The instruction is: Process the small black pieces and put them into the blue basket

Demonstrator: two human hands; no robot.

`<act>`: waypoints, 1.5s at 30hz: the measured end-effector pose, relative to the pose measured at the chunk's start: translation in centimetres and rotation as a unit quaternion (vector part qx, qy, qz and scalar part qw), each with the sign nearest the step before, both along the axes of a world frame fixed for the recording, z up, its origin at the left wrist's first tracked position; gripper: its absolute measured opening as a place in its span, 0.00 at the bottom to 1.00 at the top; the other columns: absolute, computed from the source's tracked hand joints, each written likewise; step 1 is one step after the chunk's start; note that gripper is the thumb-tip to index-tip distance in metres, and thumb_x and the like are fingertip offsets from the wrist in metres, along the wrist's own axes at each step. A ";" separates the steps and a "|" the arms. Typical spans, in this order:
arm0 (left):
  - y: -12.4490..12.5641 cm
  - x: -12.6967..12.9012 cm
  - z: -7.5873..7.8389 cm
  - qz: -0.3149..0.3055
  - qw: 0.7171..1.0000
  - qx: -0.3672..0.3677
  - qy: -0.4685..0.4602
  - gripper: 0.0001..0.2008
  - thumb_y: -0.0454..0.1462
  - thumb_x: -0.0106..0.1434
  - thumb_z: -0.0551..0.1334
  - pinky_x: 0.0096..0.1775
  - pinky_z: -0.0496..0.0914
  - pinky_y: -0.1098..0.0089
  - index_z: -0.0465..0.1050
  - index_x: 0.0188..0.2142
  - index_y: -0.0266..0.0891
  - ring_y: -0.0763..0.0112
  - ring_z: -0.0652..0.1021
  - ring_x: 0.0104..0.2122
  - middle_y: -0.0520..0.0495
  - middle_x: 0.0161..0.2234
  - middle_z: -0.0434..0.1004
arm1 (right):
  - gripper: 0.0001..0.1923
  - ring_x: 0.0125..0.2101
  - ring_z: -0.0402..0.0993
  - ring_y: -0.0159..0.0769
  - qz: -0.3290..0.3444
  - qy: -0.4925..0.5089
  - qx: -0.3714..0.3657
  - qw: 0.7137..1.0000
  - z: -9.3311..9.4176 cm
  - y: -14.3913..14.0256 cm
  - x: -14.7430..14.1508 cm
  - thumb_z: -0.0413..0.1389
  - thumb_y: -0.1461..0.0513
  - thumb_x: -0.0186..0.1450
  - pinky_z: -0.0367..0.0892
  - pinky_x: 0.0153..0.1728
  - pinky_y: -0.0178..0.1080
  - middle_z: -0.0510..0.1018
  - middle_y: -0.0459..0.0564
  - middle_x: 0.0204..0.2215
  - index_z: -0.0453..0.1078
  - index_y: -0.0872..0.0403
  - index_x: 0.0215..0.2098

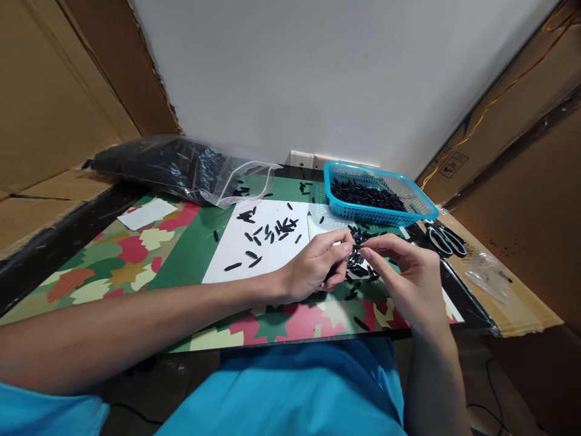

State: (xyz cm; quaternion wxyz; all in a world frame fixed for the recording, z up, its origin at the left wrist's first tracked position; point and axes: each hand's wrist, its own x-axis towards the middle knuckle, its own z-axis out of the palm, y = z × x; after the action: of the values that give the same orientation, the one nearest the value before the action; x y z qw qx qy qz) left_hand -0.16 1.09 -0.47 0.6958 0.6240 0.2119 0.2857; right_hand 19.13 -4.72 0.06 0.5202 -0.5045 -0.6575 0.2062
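Note:
My left hand (324,260) is closed, thumb against the curled fingers, with a small black elongated piece (357,246) at its fingertips. Thumb and forefinger of my right hand (408,266) pinch the other end of that same piece. More dark material shows under the left palm, partly hidden by the fingers. Just beyond and below both hands lies a pile of similar black pieces (359,270). Others are scattered over a white sheet (220,269) to the left of the hands.
A blue perforated basket (336,209) of black pieces stands behind the hands. At the back left lies a clear zip bag (181,169) filled with black material. Black-handled scissors (440,239) and a small plastic bag (488,278) are at the right. Cardboard walls (521,200) flank the table.

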 end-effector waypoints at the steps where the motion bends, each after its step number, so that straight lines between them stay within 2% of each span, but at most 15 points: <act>1: 0.0 0.0 0.0 0.000 1.000 -0.002 0.000 0.14 0.50 0.77 0.54 0.17 0.55 0.79 0.60 0.40 0.44 0.78 0.57 0.14 0.61 0.16 0.64 | 0.03 0.37 0.80 0.39 0.001 -0.001 0.002 1.000 0.0 0.0 0.1 0.66 0.60 0.71 0.73 0.40 0.40 0.86 0.47 0.36 0.82 0.50 0.39; 11: 0.1 0.1 -0.1 0.004 1.000 -0.010 -0.008 0.13 0.48 0.77 0.53 0.17 0.55 0.81 0.61 0.40 0.44 0.79 0.57 0.14 0.61 0.16 0.64 | 0.02 0.37 0.82 0.40 -0.001 -0.005 0.002 1.000 0.2 -0.1 0.1 0.67 0.60 0.70 0.74 0.40 0.41 0.87 0.48 0.37 0.83 0.50 0.39; 18: 0.3 0.2 -0.3 0.000 1.000 -0.020 -0.021 0.15 0.51 0.76 0.53 0.15 0.54 0.79 0.61 0.39 0.44 0.78 0.56 0.13 0.60 0.16 0.65 | 0.04 0.37 0.82 0.41 0.000 -0.002 0.001 1.000 0.1 0.0 0.1 0.66 0.59 0.70 0.75 0.39 0.42 0.86 0.49 0.36 0.83 0.50 0.38; 31: 0.1 0.1 -0.1 0.007 1.000 -0.005 -0.015 0.15 0.49 0.76 0.55 0.18 0.55 0.80 0.59 0.36 0.44 0.80 0.58 0.15 0.60 0.17 0.64 | 0.02 0.38 0.82 0.40 0.006 -0.003 0.002 1.000 0.2 -0.1 0.2 0.66 0.61 0.70 0.74 0.40 0.41 0.86 0.47 0.37 0.83 0.49 0.38; 45: 0.1 0.0 -0.3 0.018 1.000 0.018 -0.018 0.17 0.52 0.78 0.54 0.20 0.54 0.79 0.60 0.40 0.44 0.79 0.59 0.15 0.62 0.17 0.63 | 0.04 0.38 0.83 0.40 0.020 -0.032 -0.005 0.999 0.8 -0.7 -0.2 0.66 0.59 0.71 0.77 0.40 0.41 0.87 0.48 0.39 0.82 0.49 0.43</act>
State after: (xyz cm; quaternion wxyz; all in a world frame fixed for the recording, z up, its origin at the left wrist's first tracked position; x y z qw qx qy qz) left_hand -0.16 1.20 -0.78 0.6833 0.6271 0.2053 0.3126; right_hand 18.96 -5.45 0.82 0.4924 -0.4998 -0.6829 0.2034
